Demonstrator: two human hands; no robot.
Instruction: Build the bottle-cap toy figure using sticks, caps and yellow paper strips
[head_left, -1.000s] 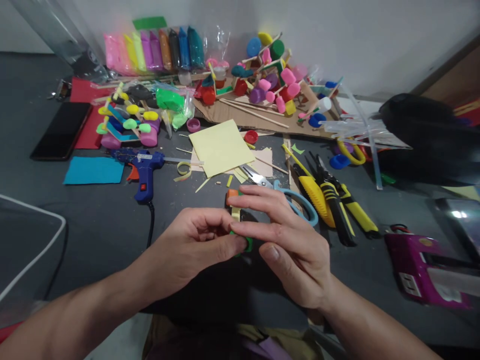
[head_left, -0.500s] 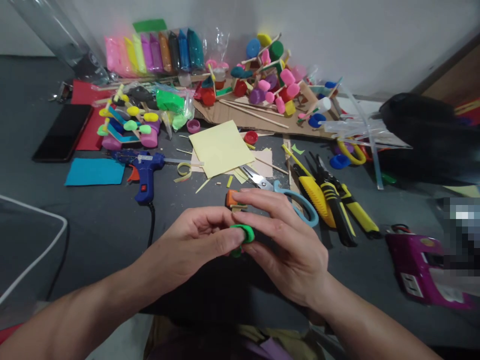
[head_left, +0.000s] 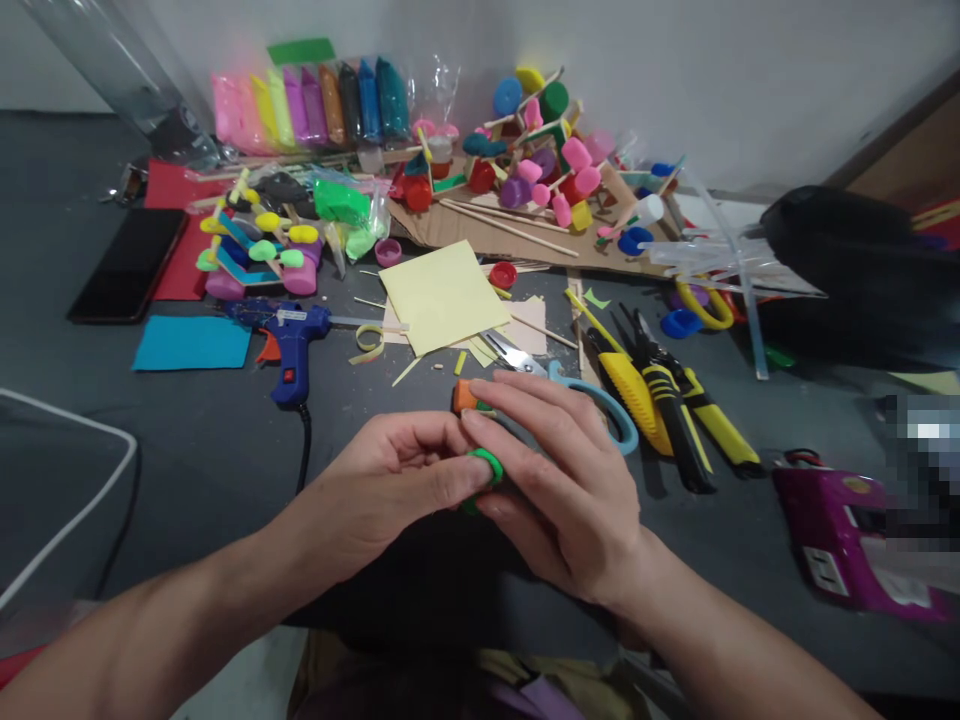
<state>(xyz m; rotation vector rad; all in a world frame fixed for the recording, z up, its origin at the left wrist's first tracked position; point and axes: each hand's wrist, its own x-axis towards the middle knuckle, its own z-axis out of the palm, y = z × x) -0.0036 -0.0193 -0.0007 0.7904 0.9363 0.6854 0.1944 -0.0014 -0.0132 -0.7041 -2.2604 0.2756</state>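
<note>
My left hand (head_left: pixel 412 465) is closed, its thumb pressed on a bright green piece (head_left: pixel 486 464) that looks soft, like clay or foam. My right hand (head_left: pixel 566 470) curves over the same piece from the right, its fingertips against it and close to my left fingertips. Just beyond the fingers shows an orange block-like part (head_left: pixel 463 395), with a bit of dark green beside it; whether it joins the green piece is hidden by my hands. Scissors with light blue handles (head_left: pixel 600 395) lie partly behind my right fingers.
Beyond my hands are a yellow paper sheet (head_left: pixel 446 297) and a blue glue gun (head_left: pixel 292 345). A yellow cutter (head_left: pixel 637 400) and pliers (head_left: pixel 679 425) lie right. Small toy cars (head_left: pixel 259 250) stand left, clay packets (head_left: pixel 330 105) behind. A phone (head_left: pixel 127 265) lies far left.
My right hand has shifted slightly left and closed in over the green piece, so less of it shows. My left hand has barely moved.
</note>
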